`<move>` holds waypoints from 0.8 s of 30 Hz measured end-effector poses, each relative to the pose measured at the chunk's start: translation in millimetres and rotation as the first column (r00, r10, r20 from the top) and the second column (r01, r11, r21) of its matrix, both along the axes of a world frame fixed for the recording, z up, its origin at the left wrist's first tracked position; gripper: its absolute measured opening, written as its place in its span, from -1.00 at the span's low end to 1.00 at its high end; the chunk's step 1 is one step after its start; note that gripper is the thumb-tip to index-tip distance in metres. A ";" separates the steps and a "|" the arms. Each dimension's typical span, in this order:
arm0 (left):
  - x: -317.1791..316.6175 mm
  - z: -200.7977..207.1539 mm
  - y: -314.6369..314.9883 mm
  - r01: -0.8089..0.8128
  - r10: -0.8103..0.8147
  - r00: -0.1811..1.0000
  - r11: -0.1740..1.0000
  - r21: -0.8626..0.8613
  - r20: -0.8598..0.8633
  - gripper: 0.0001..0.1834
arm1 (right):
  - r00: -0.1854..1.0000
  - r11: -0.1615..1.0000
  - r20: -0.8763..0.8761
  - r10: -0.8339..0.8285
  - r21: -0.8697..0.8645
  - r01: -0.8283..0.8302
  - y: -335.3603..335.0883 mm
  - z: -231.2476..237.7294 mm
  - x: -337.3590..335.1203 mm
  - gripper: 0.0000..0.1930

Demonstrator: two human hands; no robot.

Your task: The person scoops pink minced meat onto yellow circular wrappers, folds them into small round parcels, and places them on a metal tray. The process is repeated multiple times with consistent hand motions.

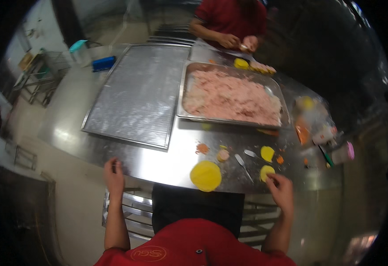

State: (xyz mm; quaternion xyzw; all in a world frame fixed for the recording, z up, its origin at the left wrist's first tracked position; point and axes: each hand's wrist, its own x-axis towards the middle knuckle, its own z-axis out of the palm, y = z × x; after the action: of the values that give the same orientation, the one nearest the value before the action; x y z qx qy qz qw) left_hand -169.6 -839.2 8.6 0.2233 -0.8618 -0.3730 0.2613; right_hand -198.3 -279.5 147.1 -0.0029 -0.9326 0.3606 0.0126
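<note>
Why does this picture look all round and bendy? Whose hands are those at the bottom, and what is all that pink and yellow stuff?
The camera sits on a person's head and looks down, and its wide lens bends the edges. The left hand rests on the steel table edge, holding nothing. The right hand touches a small yellow dough disc. A bigger yellow disc lies nearby. Farther back are a tray of pink minced filling and an empty flat tray. Another person works across the table.
</note>
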 end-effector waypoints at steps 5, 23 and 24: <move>-19.3 -18.0 6.0 -0.139 0.158 0.980 0.979 0.147 -0.120 -0.74 | 0.998 0.998 0.029 0.061 -0.018 -0.061 -58.2 -4.0 -39.0 -0.61; -43.5 -11.4 24.8 -0.242 0.236 0.952 0.970 -0.007 -0.197 -0.89 | 0.928 0.899 0.170 0.330 0.242 -0.364 -169.1 -30.4 -117.4 -0.72; -43.3 -10.3 24.8 -0.251 0.242 0.953 0.967 -0.029 -0.182 -0.89 | 0.910 0.885 0.142 0.391 0.216 -0.414 -176.4 -27.2 -121.0 -0.71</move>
State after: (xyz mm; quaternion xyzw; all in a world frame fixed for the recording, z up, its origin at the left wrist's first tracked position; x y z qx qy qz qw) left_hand -212.9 -814.4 -1.7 0.2882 -0.8099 -0.3334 0.3872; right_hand -319.3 -455.9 119.8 0.1750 -0.9492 0.2388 -0.1065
